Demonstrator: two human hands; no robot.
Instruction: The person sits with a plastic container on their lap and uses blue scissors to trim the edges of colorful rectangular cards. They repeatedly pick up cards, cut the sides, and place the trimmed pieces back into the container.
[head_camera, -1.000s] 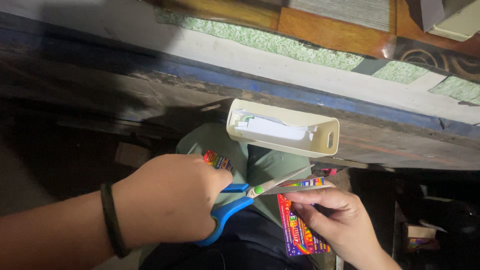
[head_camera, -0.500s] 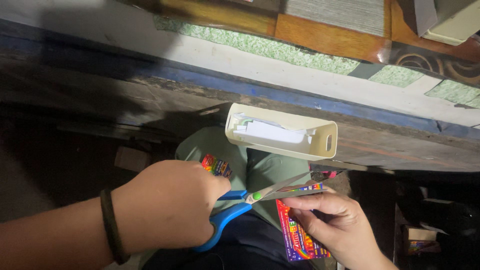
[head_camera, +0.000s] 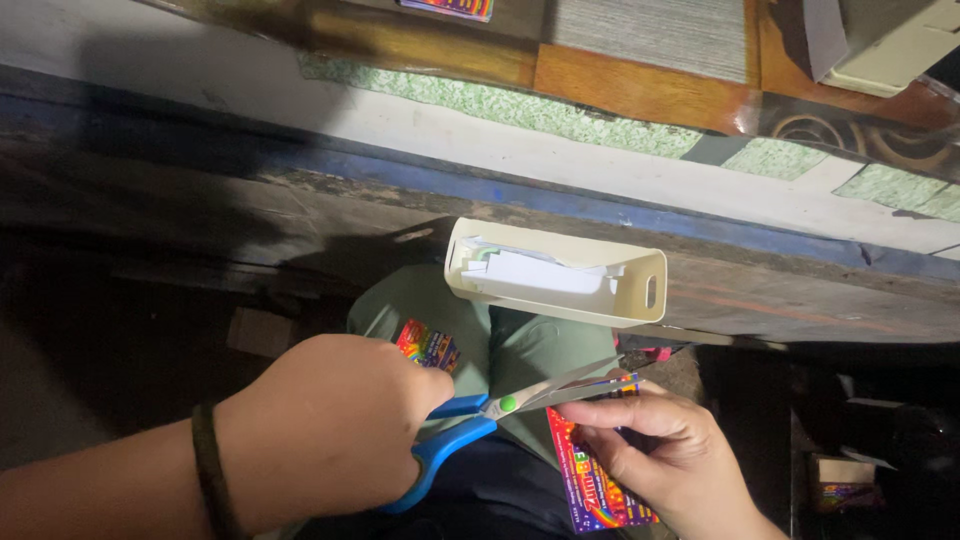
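Observation:
My left hand (head_camera: 320, 425) grips blue-handled scissors (head_camera: 470, 415) with a green pivot; the blades are slightly apart across the top edge of a colourful printed card (head_camera: 595, 480). My right hand (head_camera: 665, 455) pinches that card from the right, thumb and fingers near the blades. A black band circles my left wrist. A second colourful card piece (head_camera: 428, 345) lies on my green-clad lap, just beyond my left knuckles.
A cream plastic tray (head_camera: 640, 262) holding white paper pieces sits on my knees below a worn blue-edged ledge (head_camera: 560, 195). A patterned wood and green floor lies beyond it. Dark clutter and a small box (head_camera: 840, 480) are at the lower right.
Both hands, the scissors and the card have drifted slightly down in view. The blades have closed a little on the card's top edge.

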